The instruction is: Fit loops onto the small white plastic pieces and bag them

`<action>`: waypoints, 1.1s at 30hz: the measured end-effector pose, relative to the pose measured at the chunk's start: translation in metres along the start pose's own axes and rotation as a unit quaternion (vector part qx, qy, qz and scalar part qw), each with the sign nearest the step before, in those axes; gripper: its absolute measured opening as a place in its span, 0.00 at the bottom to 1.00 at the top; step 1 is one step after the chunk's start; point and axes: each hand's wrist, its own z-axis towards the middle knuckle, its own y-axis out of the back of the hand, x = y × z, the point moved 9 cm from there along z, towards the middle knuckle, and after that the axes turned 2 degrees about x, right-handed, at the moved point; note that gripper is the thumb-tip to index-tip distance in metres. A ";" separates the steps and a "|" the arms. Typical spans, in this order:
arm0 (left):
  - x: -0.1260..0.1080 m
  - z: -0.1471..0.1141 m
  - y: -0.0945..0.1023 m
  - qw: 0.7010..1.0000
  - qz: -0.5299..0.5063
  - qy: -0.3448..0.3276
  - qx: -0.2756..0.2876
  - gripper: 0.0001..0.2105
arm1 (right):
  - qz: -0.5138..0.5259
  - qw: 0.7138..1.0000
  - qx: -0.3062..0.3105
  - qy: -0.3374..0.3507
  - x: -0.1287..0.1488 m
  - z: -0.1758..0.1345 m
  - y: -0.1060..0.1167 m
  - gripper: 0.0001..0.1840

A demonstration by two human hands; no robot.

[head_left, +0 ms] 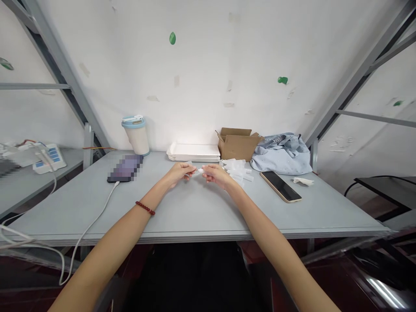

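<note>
Probably light, slick and fairly stiff, the small whitish plastic piece (pixel 199 172) sits between the left hand (pixel 180 172) and right hand (pixel 217 174), thumbs and fingers pinched together on its ends, seemingly the best hold; translucent plastic pieces (pixel 238 168) lie beside, before the cardboard box (pixel 236 148).

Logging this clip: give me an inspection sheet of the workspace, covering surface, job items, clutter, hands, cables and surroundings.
Surface: grey table; spills, nothing seen.
Job's things: small whitish item between the fingertips, too small to identify; translucent plastic pieces heaped beside the right hand.
Clutter: lidded cup, white stack, open cardboard box, bluish cloth, dark-screened phone, crumpled white scrap, partly pixelated device.
Hands: left hand and right hand both pinch the item.
Cables: white cable from the pixelated device, over the front edge.
Surroundings: marked white wall with green leaf shapes; grey metal frame.
</note>
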 end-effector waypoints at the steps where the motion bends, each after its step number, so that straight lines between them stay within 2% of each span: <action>1: 0.000 0.000 -0.001 1.000 0.004 0.001 0.002 0.17 | 0.000 1.000 -0.002 -0.005 -0.002 0.000 0.000 0.18; 6: 0.003 -0.002 -0.001 1.000 0.015 0.008 -0.001 0.14 | 0.005 0.999 -0.014 -0.033 -0.011 -0.001 -0.001 0.16; 14: 0.002 -0.004 -0.005 1.000 0.021 0.007 -0.005 0.12 | 0.008 0.998 -0.035 -0.042 -0.012 -0.001 0.002 0.15; 19: 0.005 -0.002 -0.004 0.999 0.042 0.017 0.012 0.13 | -0.040 0.998 -0.034 -0.019 -0.008 -0.002 -0.001 0.14; 23: 0.010 0.003 0.008 0.997 0.061 0.039 0.041 0.13 | -0.114 0.993 -0.038 -0.007 -0.008 0.003 -0.001 0.13; 25: 0.011 0.006 0.022 0.996 0.072 0.041 0.022 0.13 | -0.167 0.985 -0.054 0.004 -0.006 0.007 0.007 0.12; 28: 0.013 0.008 0.047 0.993 0.083 0.054 -0.061 0.12 | -0.280 0.952 -0.117 0.040 0.007 0.007 0.030 0.10; 30: 0.016 0.008 0.058 0.988 0.079 0.069 -0.114 0.11 | -0.381 0.905 -0.178 0.066 0.020 0.003 0.047 0.08; 33: 0.020 0.006 0.065 0.981 0.074 0.082 -0.162 0.10 | -0.513 0.830 -0.214 0.044 0.029 -0.003 0.060 0.07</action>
